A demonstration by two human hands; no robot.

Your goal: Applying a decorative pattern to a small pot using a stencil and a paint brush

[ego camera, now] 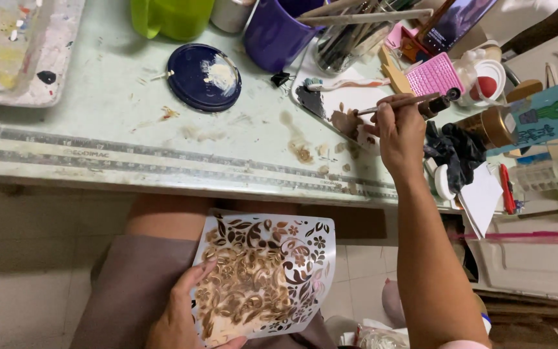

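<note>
My left hand (179,317) holds a white floral stencil sheet (272,271) over my lap, its cut-outs smeared with brown and gold paint. My right hand (398,132) reaches up to the table and grips a thin paintbrush (398,102). The brush tip touches brown paint on a white palette plate (347,97). A second brush with a white handle lies on the plate's far edge.
A dark blue lid (203,76) with white paint lies on the table. A purple cup (276,32), a green jug (172,16) and a jar of brushes (343,42) stand behind. A black cloth (456,152), a gold bottle (489,126) and a paint-stained tray (14,48) sit around.
</note>
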